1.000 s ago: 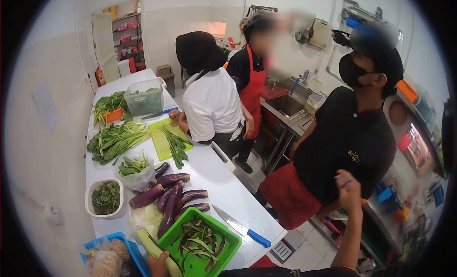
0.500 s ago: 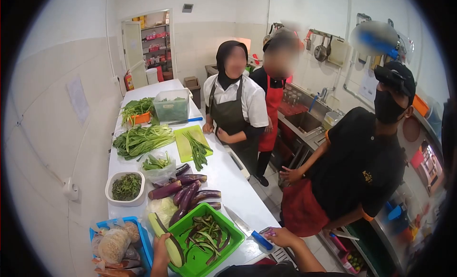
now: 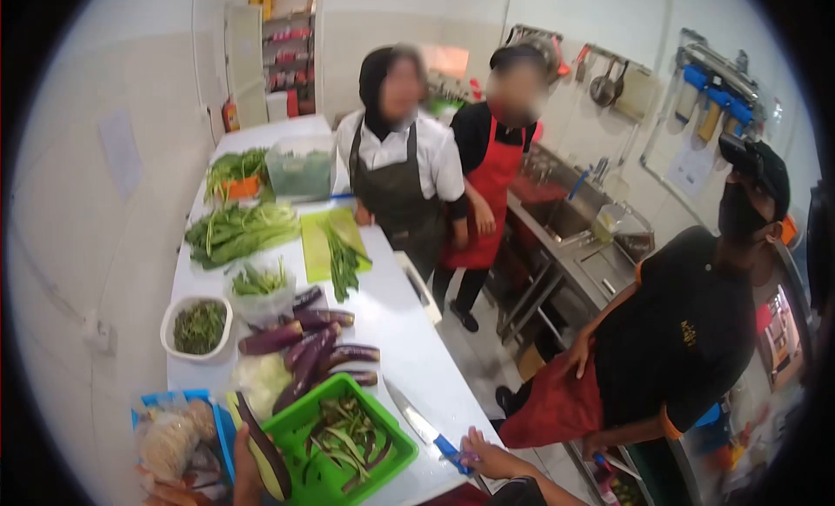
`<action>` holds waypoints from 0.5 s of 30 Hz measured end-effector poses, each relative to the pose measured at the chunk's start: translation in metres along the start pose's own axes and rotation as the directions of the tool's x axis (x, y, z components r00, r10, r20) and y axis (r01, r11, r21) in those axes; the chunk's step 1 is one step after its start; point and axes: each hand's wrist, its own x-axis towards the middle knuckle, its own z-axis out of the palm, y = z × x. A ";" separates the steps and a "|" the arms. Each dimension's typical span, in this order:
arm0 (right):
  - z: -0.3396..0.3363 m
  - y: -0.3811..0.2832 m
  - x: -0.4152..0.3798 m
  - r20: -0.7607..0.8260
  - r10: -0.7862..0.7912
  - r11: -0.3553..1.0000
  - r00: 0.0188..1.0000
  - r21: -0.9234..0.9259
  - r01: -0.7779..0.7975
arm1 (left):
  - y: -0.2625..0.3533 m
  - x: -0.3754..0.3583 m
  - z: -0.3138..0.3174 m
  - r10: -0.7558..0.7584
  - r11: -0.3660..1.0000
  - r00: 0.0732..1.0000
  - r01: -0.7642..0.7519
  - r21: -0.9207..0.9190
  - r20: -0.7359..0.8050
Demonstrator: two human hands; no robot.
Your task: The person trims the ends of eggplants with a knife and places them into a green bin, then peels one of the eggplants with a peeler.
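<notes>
My left hand (image 3: 247, 461) holds a partly peeled eggplant (image 3: 259, 445) at the left side of the green tray (image 3: 403, 449). Strips of peel (image 3: 344, 432) lie in that tray. My right hand (image 3: 487, 456) is closed around something small and purple, too small to make out, beside the blue handle of a knife (image 3: 417, 416) on the table. Whole purple eggplants (image 3: 306, 358) lie behind the tray, next to a pale cabbage (image 3: 263, 382).
The white table (image 3: 426, 354) bears leafy greens (image 3: 239, 232), a green cutting board (image 3: 315, 261), a white bowl (image 3: 167, 332) and a blue basket (image 3: 228, 432) of bags. Two people in aprons stand across the table; another person in black stands at the right.
The view has shifted, and the table things appear further left. The eggplant in my left hand has turned, showing more dark skin. The person at the right has lowered an arm.
</notes>
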 end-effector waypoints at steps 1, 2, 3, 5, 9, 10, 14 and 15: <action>-0.008 -0.006 -0.004 0.037 0.014 1.000 0.999 0.013 -0.015 | 0.007 -0.009 0.011 -0.048 0.998 0.998 0.047 -0.035 -0.032; -0.002 0.003 -0.007 -0.021 -0.031 0.997 0.999 0.072 0.032 | 0.007 -0.013 0.013 -0.025 0.997 0.998 0.020 -0.076 -0.053; 0.002 0.009 -0.006 -0.091 -0.074 0.988 0.993 0.127 0.085 | 0.007 -0.013 0.014 0.007 0.993 0.998 -0.015 -0.115 -0.068; 0.009 0.015 -0.001 -0.060 -0.087 0.993 0.994 0.077 0.091 | 0.008 -0.013 0.017 0.065 0.983 0.996 -0.075 -0.169 -0.063; 0.010 0.014 0.007 0.065 -0.002 1.000 0.998 -0.007 0.002 | 0.008 -0.006 0.010 0.077 0.971 0.996 -0.085 -0.225 -0.043; 0.013 0.020 0.009 0.042 -0.029 0.999 0.999 -0.014 0.030 | 0.008 -0.005 0.012 0.077 0.970 0.996 -0.085 -0.229 -0.047; 0.016 0.026 0.008 0.028 -0.050 0.996 0.998 -0.067 0.052 | 0.005 -0.006 0.014 0.088 0.970 0.995 -0.095 -0.224 -0.040; 0.017 0.023 0.010 0.035 -0.046 0.996 0.998 -0.078 0.049 | 0.007 -0.007 0.013 0.095 0.971 0.995 -0.102 -0.218 -0.041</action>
